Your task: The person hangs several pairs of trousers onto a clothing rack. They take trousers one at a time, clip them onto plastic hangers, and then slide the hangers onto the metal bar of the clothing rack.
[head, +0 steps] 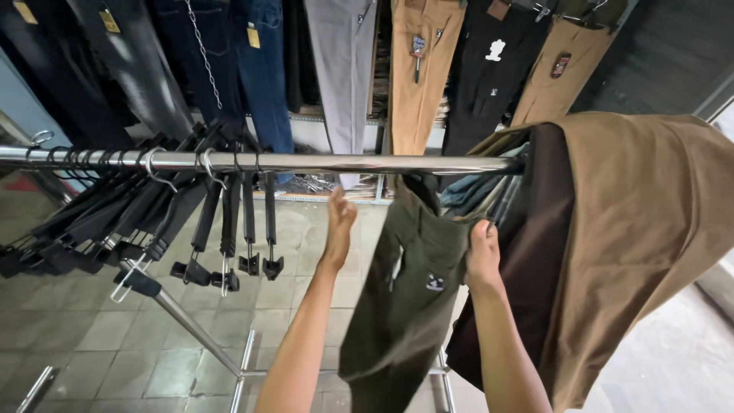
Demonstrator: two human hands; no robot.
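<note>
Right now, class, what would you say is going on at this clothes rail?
A person stands at a metal rail in a clothing shop. Their left hand reaches up just under the rail, beside a pair of olive green trousers hanging there. Their right hand grips the trousers' other edge. Brown garments are draped over the rail's right end, and empty black clip hangers crowd its left.

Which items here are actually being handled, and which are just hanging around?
Handled: olive-green trousers, gripped by right hand; left hand reaching up near the metal rail.

Bystanders: empty black clip hangers, brown trousers over the rail, trousers displayed on wall.
</note>
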